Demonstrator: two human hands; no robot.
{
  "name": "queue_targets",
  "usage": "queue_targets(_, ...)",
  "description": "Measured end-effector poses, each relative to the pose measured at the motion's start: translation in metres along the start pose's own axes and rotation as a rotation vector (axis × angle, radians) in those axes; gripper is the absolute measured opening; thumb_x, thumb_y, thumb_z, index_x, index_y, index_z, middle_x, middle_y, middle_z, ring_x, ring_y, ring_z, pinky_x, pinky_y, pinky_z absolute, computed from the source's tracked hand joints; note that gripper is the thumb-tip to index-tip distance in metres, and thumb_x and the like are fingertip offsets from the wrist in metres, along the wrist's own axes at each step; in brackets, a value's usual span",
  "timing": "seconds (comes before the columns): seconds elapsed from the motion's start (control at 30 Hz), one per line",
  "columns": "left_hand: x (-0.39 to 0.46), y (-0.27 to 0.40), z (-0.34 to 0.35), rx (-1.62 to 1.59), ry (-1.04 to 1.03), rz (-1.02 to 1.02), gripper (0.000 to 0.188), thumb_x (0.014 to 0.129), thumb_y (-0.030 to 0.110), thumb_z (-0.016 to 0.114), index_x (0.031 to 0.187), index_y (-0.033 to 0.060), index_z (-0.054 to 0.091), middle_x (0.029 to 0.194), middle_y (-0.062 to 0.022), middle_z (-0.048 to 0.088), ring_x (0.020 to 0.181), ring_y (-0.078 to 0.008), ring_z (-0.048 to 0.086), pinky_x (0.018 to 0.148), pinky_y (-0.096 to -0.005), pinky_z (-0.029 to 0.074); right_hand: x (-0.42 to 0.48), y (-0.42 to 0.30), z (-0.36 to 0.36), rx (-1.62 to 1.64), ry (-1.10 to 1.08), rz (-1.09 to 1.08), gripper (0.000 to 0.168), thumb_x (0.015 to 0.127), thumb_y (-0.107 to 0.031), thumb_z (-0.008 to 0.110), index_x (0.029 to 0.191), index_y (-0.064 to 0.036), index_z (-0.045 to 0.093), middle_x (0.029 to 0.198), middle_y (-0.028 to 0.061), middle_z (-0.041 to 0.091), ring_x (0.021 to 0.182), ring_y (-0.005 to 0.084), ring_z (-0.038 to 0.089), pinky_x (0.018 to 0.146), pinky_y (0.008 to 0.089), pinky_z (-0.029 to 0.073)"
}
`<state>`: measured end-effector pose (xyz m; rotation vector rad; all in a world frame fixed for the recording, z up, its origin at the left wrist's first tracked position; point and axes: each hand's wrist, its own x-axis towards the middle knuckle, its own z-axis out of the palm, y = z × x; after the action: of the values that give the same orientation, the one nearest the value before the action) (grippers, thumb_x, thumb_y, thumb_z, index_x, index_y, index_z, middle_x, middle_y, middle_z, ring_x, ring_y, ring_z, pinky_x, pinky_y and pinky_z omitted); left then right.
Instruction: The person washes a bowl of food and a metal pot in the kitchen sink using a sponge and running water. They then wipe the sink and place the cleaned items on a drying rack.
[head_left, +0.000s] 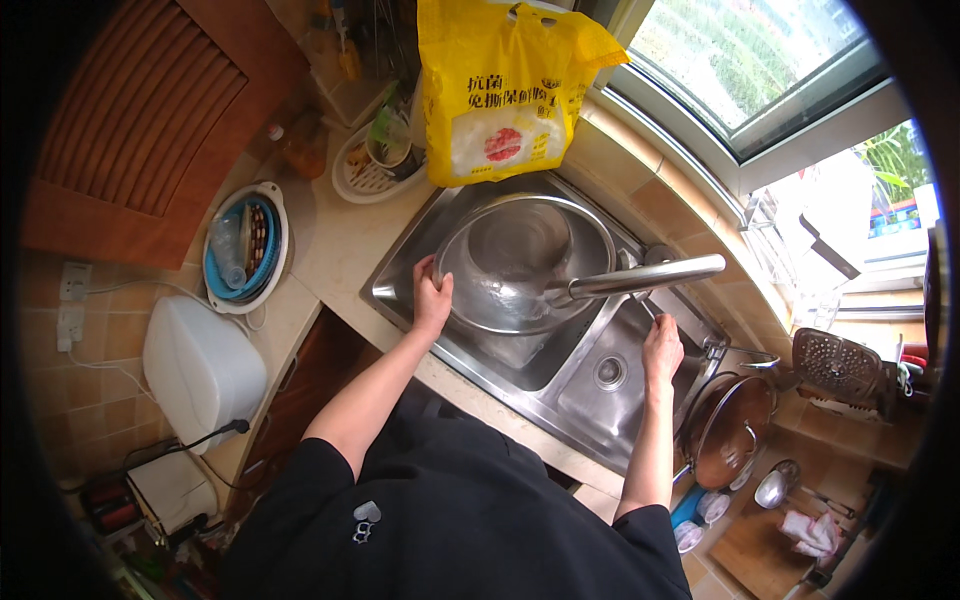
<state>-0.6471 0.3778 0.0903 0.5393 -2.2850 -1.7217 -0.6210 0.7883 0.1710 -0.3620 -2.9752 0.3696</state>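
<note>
A steel wok (525, 232) is over the larger basin of a double stainless-steel sink (480, 356), tipped so its inside faces me. My left hand (433, 296) grips the near left part of its rim, thumb on the inside. Its tubular metal handle (649, 276) points right, past the tap. Below that handle, my right hand (664, 349) has its fingers closed on the end of a thin metal lever (646, 304) at the tap. The inside of the wok shines; how much water it holds is hard to tell.
A yellow printed plastic bag (502, 97) hangs behind the sink, beneath a window (750, 75). On the left counter are a white-rimmed basin (283, 259) with a blue colander and a white appliance (202, 367). At right stand a brown-tinted lid (724, 435) and a wooden cutting board (765, 551).
</note>
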Motion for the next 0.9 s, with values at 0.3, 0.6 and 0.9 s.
queue_targets(0.3, -0.009, -0.038, 0.026, -0.437, -0.611, -0.919, 0.029, 0.084, 0.006, 0.063, 0.111, -0.0026, 0.058, 0.103, -0.0142, 0.065, 0.089, -0.0262, 0.065, 0.079, -0.0417, 0.056, 0.002, 0.002, 0.001, 0.013, 0.029, -0.008, 0.006, 0.089, -0.011, 0.055, 0.092, -0.006, 0.056, 0.092, 0.0149, 0.063, 0.082, 0.038, 0.063, 0.068, 0.0473, 0.05)
queue_targets(0.6, 0.043, 0.017, -0.014, 0.115, -0.966, -0.987, 0.02, 0.07, 0.007, 0.063, 0.087, -0.0035, 0.06, 0.091, -0.0165, 0.06, 0.087, -0.0315, 0.063, 0.071, -0.0489, 0.06, 0.001, 0.001, 0.005, 0.071, 0.041, 0.033, 0.008, 0.089, -0.009, 0.056, 0.096, -0.005, 0.057, 0.094, 0.0147, 0.065, 0.086, 0.0374, 0.063, 0.071, 0.0454, 0.05)
queue_targets(0.9, 0.092, 0.116, -0.018, 1.046, -0.857, -0.126, 0.031, 0.072, 0.009, 0.053, 0.09, -0.0135, 0.064, 0.092, -0.0265, 0.067, 0.073, -0.0348, 0.07, 0.055, -0.0401, 0.059, -0.001, 0.0, 0.005, 0.107, 0.063, 0.056, 0.008, 0.089, -0.009, 0.056, 0.096, -0.006, 0.057, 0.093, 0.0144, 0.065, 0.085, 0.0375, 0.063, 0.071, 0.0456, 0.05)
